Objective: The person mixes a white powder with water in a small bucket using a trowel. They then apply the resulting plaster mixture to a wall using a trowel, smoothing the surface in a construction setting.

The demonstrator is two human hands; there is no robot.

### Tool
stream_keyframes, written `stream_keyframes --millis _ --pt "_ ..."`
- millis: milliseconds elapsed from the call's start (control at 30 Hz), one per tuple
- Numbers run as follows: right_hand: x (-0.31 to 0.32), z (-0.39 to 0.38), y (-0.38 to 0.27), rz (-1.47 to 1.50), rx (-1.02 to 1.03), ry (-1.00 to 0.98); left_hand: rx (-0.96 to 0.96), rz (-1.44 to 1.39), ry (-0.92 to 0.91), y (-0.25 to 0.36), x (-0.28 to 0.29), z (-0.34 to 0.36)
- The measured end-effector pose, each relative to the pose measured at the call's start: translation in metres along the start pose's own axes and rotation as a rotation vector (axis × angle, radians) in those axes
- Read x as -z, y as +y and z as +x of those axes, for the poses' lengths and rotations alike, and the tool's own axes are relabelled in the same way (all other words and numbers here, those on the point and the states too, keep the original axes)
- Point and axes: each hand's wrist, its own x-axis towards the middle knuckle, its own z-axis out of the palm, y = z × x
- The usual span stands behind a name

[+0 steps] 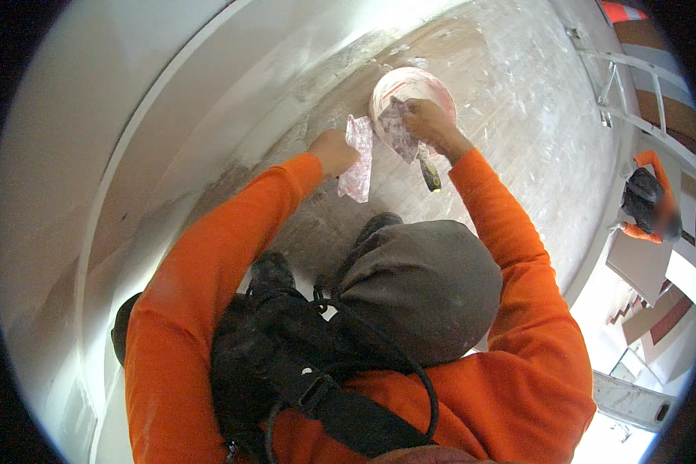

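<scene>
My left hand [336, 153] is closed on a wide flat blade [356, 158], roughly rectangular and smeared with pinkish-white compound. To its right, a round white bucket [410, 80] with pink streaks inside stands on the floor. Over the bucket's near side, my right hand [433, 124] grips a putty knife [398, 133], whose broad grey blade is blotched with compound and points left and down. Just below that hand shows a black-and-yellow tool handle [431, 176]; whether it is held or lies on the floor, I cannot tell. The fingers of my left hand are partly hidden.
The floor [503, 116] is smeared with white dust and splashes. A pale wall [155, 147] curves along the left. At right stand a metal ladder [649, 124] and another person in orange sleeves [651, 193], near boards [638, 267]. My knee [425, 290] juts up below the bucket.
</scene>
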Motion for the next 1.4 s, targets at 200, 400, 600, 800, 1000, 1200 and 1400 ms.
stream_keyframes --millis 200,400,600,800,1000,1200,1400 --pt "0.045 -0.032 0.003 0.925 -0.314 0.039 -0.064 0.159 -0.078 -0.024 0.007 0.005" --pt "0.091 -0.077 -0.132 1.142 0.186 0.520 -0.150 0.802 -0.253 0.030 0.070 -0.092" --pt "0.079 -0.069 -0.229 -0.154 0.719 1.443 -0.217 1.003 -0.302 0.007 0.098 -0.164" --pt "0.019 -0.029 -0.254 -0.108 0.823 1.327 -0.164 0.979 -0.256 -0.020 0.101 -0.185" --pt "0.004 -0.090 -0.246 -0.228 0.686 1.011 -0.191 0.948 -0.146 -0.021 0.115 -0.206" --pt "0.055 -0.113 -0.257 -0.207 0.659 1.121 -0.257 0.958 -0.165 -0.010 0.119 -0.197" --pt "0.060 -0.124 -0.306 -0.340 0.722 0.875 -0.275 0.952 -0.163 -0.001 0.120 -0.200"
